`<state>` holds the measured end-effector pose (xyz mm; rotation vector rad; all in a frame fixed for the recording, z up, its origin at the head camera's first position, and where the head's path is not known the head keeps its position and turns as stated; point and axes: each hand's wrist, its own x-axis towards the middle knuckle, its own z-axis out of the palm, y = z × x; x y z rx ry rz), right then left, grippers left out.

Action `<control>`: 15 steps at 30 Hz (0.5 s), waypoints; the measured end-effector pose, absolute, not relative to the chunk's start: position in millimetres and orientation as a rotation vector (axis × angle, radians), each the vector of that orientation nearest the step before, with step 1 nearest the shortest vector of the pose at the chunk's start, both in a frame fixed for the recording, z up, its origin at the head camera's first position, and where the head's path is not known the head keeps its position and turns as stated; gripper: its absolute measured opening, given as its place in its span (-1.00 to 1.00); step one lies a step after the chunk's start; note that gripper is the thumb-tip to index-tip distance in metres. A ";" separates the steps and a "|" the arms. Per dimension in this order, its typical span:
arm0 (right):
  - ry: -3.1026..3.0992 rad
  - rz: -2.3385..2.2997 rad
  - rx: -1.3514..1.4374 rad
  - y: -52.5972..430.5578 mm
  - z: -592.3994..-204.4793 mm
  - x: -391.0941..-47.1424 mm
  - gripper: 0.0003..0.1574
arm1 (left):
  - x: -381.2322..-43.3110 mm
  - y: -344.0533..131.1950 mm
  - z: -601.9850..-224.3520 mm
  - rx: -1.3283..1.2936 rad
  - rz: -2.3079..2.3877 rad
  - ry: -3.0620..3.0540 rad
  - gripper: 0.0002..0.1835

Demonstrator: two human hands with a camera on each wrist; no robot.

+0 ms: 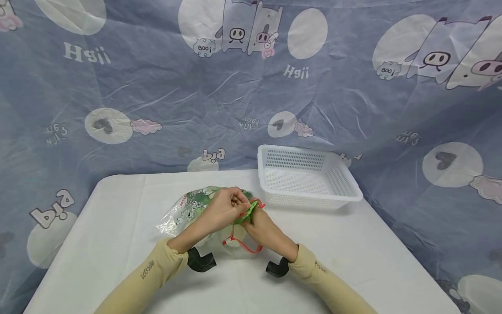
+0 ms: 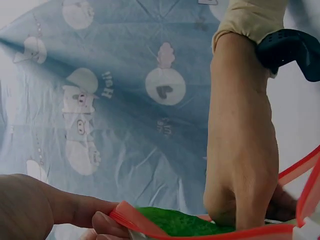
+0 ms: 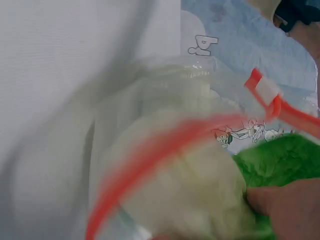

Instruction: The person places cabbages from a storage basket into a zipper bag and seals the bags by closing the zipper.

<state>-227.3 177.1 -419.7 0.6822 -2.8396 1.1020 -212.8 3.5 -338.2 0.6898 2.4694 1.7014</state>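
Note:
A clear plastic bag [image 1: 188, 209] with printed figures and a red drawstring [image 1: 251, 249] lies on the table. Inside it is a leafy cabbage [image 3: 195, 192], pale at the base, with green leaves [image 2: 182, 221] showing at the bag's mouth. My left hand [image 1: 224, 208] pinches the red-edged rim between thumb and fingers. Reaching into the opening, my right hand [image 1: 269, 233] holds the cabbage, its thumb [image 3: 280, 202] against a green leaf; its other fingers are mostly hidden. The drawstring, with a white piece [image 3: 266, 90] on it, hangs in a loop below the hands.
A white perforated plastic basket [image 1: 310, 198] stands at the back right of the white table [image 1: 353, 261], just beyond the bag. Behind the table hangs a blue patterned cloth [image 1: 157, 87]. Black wrist mounts [image 1: 201, 261] sit at both cuffs.

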 end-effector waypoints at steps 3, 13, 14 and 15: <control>-2.867 1.062 0.592 171.8 -415.1 -228.8 -0.71 | -214.3 1.7 -337.6 0.671 1.707 2.504 -0.94; -2.930 1.199 0.481 174.2 -380.7 -209.7 -0.56 | -221.7 -10.4 -329.1 0.592 1.767 2.575 -0.93; -2.923 1.189 0.490 176.3 -375.8 -206.9 -0.53 | -221.9 -11.7 -328.1 0.586 1.764 2.579 -0.93; -2.918 1.168 0.493 178.7 -370.8 -204.1 -0.53 | -222.0 -12.8 -327.4 0.584 1.761 2.581 -0.93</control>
